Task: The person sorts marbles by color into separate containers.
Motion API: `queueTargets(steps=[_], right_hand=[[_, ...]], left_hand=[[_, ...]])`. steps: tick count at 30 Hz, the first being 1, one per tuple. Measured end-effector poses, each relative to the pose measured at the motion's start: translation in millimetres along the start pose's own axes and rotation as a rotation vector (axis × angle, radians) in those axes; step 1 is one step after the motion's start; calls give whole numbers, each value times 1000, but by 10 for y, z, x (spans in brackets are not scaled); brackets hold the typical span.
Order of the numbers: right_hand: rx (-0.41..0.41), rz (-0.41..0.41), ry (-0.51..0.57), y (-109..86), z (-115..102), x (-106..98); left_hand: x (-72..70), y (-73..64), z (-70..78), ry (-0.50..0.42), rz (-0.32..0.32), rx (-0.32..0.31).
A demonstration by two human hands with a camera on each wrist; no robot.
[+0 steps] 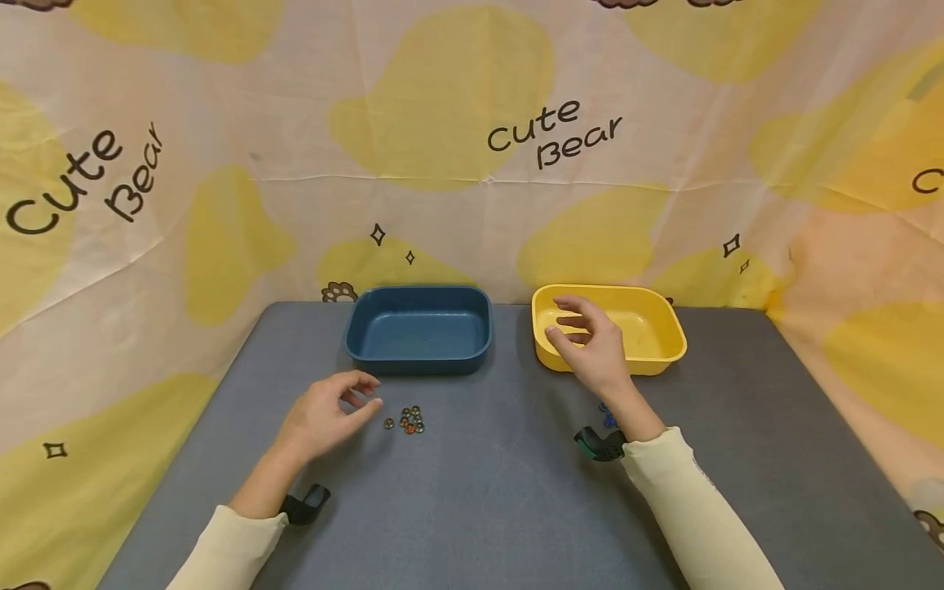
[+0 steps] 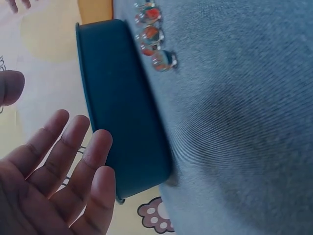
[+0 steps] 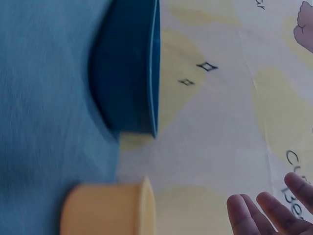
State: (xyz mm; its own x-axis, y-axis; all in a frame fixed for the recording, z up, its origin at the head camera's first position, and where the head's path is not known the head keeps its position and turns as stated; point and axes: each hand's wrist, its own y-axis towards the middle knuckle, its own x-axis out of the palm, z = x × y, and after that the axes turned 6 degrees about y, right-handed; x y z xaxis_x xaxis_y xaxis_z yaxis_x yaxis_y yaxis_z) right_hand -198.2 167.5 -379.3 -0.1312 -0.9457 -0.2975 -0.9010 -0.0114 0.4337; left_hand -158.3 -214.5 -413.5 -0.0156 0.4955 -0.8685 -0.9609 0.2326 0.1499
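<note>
Grey table [image 1: 487, 500], far edge: blue tray [image 1: 419, 365], left of centre; yellow tray [image 1: 652, 366], right of centre. Glass marbles [image 1: 410, 421]: loose cluster before the blue tray, 1 slightly apart toward the table's left edge. Blue pieces [image 1: 610, 421]: before the yellow tray, partly hidden. Left hand [image 1: 328, 412]: relaxed open, empty, near the marbles. Right hand [image 1: 596, 348]: half-open, empty, over the yellow tray's near left corner.

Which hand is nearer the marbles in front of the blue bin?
Left. The left hand is just left of those marbles; the right hand is much farther off, to their right.
</note>
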Motion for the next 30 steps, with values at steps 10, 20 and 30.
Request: queueTargets(steps=[10,20,30], right_hand=[[50,-3,103,54,83,464],[128,28,141,13,225,890],[221,78,119,-20,421,1136]], left_hand=[[125,-6,-59,-49,-33,-12],[206,13,-119,-46,-91,-32],[246,56,-157,-53,-143,-31]])
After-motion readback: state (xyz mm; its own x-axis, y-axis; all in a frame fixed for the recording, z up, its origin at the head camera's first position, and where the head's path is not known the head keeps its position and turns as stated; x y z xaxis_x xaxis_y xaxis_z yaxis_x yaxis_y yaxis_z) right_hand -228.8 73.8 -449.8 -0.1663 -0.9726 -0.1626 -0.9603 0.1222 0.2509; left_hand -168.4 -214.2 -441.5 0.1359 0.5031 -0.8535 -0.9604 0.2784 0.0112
